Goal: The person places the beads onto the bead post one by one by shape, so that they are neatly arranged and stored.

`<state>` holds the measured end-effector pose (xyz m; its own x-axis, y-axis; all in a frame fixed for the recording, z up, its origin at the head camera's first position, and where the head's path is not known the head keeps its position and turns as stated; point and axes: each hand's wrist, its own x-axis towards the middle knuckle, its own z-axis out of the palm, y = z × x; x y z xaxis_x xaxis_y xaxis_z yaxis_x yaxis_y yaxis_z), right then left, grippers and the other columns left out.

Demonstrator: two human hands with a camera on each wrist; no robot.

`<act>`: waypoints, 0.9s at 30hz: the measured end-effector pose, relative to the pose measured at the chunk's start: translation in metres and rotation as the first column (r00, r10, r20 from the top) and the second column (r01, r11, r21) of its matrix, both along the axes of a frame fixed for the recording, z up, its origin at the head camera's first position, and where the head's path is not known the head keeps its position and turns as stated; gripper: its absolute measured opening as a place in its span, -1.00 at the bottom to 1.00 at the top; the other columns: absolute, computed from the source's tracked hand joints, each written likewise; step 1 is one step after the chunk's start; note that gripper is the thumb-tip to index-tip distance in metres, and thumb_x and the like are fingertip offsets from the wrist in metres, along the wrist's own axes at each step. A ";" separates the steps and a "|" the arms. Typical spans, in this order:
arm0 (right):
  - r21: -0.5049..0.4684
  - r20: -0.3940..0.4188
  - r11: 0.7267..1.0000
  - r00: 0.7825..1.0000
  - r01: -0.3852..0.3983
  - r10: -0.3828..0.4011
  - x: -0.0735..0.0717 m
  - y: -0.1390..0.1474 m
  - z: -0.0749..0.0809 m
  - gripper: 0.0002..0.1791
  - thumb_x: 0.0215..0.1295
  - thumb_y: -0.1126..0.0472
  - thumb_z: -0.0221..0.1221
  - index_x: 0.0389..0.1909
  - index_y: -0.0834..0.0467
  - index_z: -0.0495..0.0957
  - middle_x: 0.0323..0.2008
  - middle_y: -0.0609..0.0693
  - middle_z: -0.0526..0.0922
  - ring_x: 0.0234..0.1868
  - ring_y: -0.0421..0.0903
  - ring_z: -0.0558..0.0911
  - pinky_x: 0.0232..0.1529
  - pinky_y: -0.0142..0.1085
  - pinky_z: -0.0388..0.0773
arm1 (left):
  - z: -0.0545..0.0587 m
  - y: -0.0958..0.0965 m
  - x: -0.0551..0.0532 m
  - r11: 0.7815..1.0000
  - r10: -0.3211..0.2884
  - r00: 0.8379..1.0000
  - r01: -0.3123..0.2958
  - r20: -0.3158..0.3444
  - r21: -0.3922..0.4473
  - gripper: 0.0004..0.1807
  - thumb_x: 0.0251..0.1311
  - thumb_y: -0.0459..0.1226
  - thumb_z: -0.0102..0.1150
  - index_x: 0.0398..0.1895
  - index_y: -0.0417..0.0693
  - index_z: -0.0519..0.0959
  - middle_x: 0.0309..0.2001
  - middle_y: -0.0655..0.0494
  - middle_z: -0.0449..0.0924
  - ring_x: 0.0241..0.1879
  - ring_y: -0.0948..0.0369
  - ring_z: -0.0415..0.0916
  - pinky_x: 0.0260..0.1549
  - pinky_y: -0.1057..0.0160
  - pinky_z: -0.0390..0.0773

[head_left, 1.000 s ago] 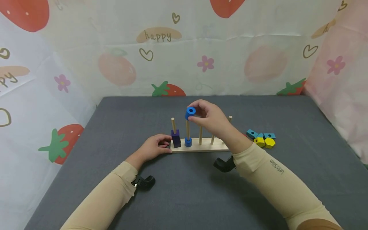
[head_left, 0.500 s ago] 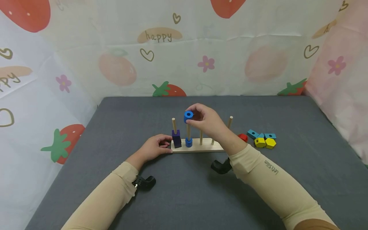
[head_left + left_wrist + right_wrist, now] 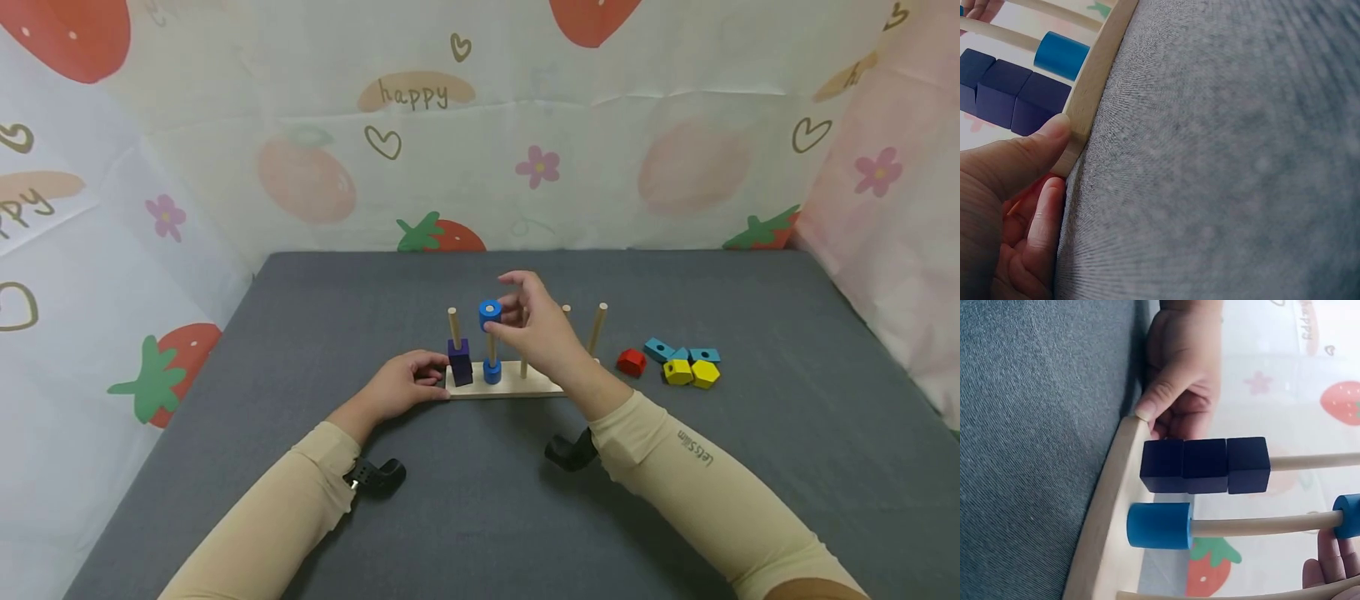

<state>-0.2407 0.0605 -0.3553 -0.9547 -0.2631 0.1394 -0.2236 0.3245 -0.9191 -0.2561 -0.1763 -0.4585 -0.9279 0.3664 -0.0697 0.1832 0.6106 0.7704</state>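
Lowered slightly since half a second ago, the upper blue cylinder (image 3: pixel 490 318) now shows the end of the second peg (image 3: pixel 492 348) in its hole; the right hand's (image 3: pixel 542 332) index finger has lifted clear, and the red block (image 3: pixel 632 362), right of the wooden pegboard (image 3: pixel 510 386), has come fully into view.

Nearest, beige sleeves (image 3: pixel 262 517) reach over the grey tabletop (image 3: pixel 480 525) before the pegboard. At the pegboard's left end, the left hand (image 3: pixel 405 385) grips the base, thumb on the wood. Atop the pegboard's second peg from the left, the right hand, nearer to the cylinder, appears to pinch it between thumb and another finger. It lies just left of those fingertips, long axis along the peg, well above the lower blue cylinder (image 3: pixel 492 372) at the base. Purple blocks (image 3: pixel 460 365) sit on the pegboard's leftmost peg. Right of the pegboard lie yellow blocks (image 3: pixel 678 372) and light-blue blocks (image 3: pixel 660 350); behind it hangs a strawberry-print backdrop (image 3: pixel 600 175).
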 end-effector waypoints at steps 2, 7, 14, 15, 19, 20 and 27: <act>-0.009 0.002 1.000 1.000 0.013 -0.013 0.000 0.000 -0.002 -0.34 0.12 0.27 0.26 0.21 0.06 0.16 -0.17 0.02 0.51 -0.19 -0.06 0.50 -0.11 -0.22 0.47 | 0.000 0.000 0.000 1.000 -0.003 1.000 0.003 -0.001 -0.007 -0.49 -0.06 -0.13 0.37 0.03 0.01 0.51 -0.10 0.14 0.50 -0.17 0.23 0.43 -0.12 0.22 0.46; -0.001 0.009 1.000 1.000 0.030 -0.030 0.003 0.000 -0.006 -0.36 0.12 0.25 0.26 0.19 0.06 0.19 -0.16 0.02 0.49 -0.18 -0.06 0.50 -0.08 -0.21 0.48 | 0.000 -0.001 -0.001 1.000 -0.007 1.000 0.007 0.003 -0.009 -0.48 -0.05 -0.11 0.36 0.03 0.01 0.51 -0.11 0.14 0.50 -0.17 0.22 0.42 -0.12 0.22 0.46; 0.004 -0.002 1.000 1.000 0.030 -0.030 0.005 0.000 -0.010 -0.55 0.15 0.24 0.24 0.05 0.14 0.33 -0.13 0.05 0.48 -0.11 -0.05 0.51 -0.05 -0.19 0.48 | -0.001 -0.001 -0.002 1.000 -0.006 1.000 0.006 0.012 0.003 -0.48 -0.07 -0.12 0.37 0.03 0.00 0.51 -0.09 0.13 0.50 -0.16 0.22 0.43 -0.10 0.22 0.47; 0.004 -0.006 0.999 0.999 0.036 -0.036 0.005 0.000 -0.011 -0.56 0.15 0.24 0.24 0.04 0.13 0.34 -0.14 0.04 0.49 -0.11 -0.06 0.52 -0.04 -0.20 0.48 | -0.002 -0.001 -0.002 1.000 -0.006 1.000 0.006 0.012 0.005 -0.48 -0.06 -0.12 0.37 0.03 0.00 0.51 -0.09 0.13 0.50 -0.16 0.22 0.43 -0.10 0.22 0.47; -0.002 -0.011 0.997 0.997 0.071 -0.071 0.007 -0.001 -0.015 -0.51 0.14 0.22 0.25 0.07 0.12 0.31 -0.14 0.01 0.51 -0.10 -0.08 0.53 -0.05 -0.19 0.48 | -0.002 0.000 -0.001 1.000 -0.007 1.000 0.007 0.012 0.006 -0.49 -0.06 -0.14 0.37 0.02 -0.01 0.52 -0.10 0.12 0.50 -0.16 0.22 0.44 -0.10 0.22 0.47; -0.008 -0.003 0.997 0.997 0.080 -0.081 0.007 -0.001 -0.017 -0.50 0.13 0.22 0.25 0.08 0.10 0.29 -0.14 0.00 0.51 -0.10 -0.09 0.54 -0.05 -0.20 0.48 | -0.002 0.000 -0.001 1.000 -0.006 1.000 0.006 0.012 0.007 -0.49 -0.06 -0.14 0.37 0.02 -0.02 0.52 -0.09 0.12 0.50 -0.16 0.22 0.44 -0.10 0.22 0.47; -0.037 0.063 0.995 0.993 0.098 -0.095 0.007 -0.003 -0.030 -0.54 0.12 0.25 0.26 0.02 0.14 0.33 -0.13 0.06 0.51 -0.10 -0.05 0.54 -0.03 -0.20 0.48 | -0.001 0.000 -0.001 1.000 -0.006 1.000 0.006 -0.002 0.016 -0.48 -0.08 -0.15 0.39 0.01 -0.04 0.52 -0.09 0.11 0.51 -0.16 0.23 0.45 -0.11 0.23 0.48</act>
<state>-0.2332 0.0577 -0.3852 -0.9824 -0.1645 0.0884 -0.1358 0.3043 -0.9428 -0.2571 -0.1759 -0.4591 -0.9257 0.3731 -0.0622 0.1882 0.5970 0.7798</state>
